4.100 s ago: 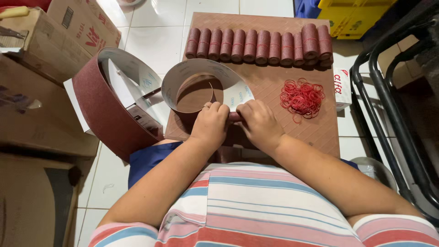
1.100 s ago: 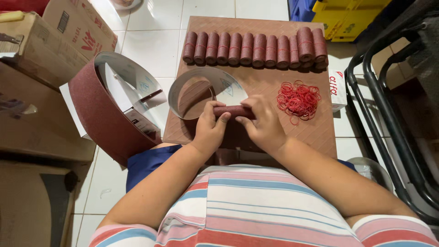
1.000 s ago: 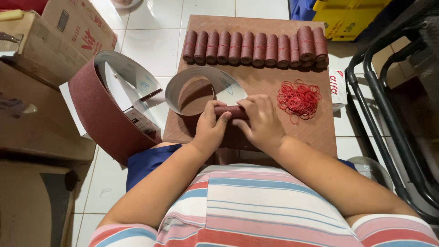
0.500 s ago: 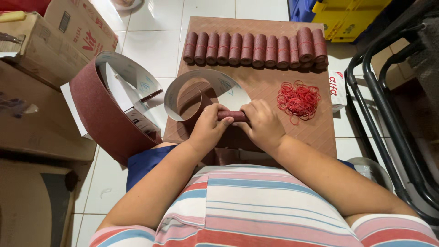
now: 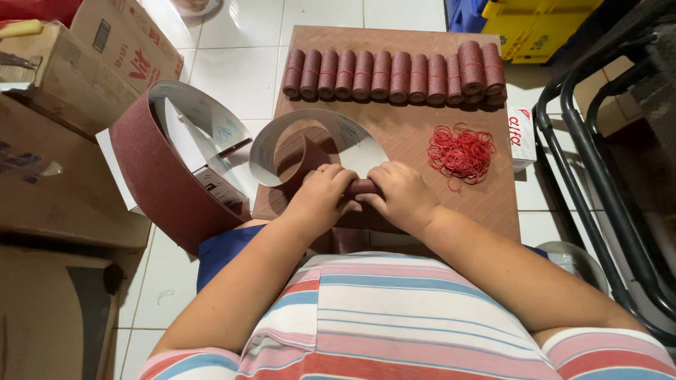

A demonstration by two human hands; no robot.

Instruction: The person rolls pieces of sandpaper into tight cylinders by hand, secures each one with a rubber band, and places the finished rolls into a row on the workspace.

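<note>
Gripping a small maroon sandpaper roll [image 5: 362, 187] from both ends, the left hand [image 5: 320, 198] and right hand [image 5: 401, 193] close around it at the near edge of the brown board [image 5: 486, 204]. From the roll, the sandpaper strip [image 5: 310, 134] loops up and leftward. Beyond the hands on the board lie a pile of red rubber bands [image 5: 461, 151] and a row of finished rolls [image 5: 394, 74].

Brown cardboard boxes [image 5: 63, 77] stack along the left edge, the top one [image 5: 130, 42] tilted, with red printing and a dark barcode label. A small white carton [image 5: 522, 134] with red lettering lies just beside the board's right edge. Yellow crates [image 5: 539, 24] stand at top right.
</note>
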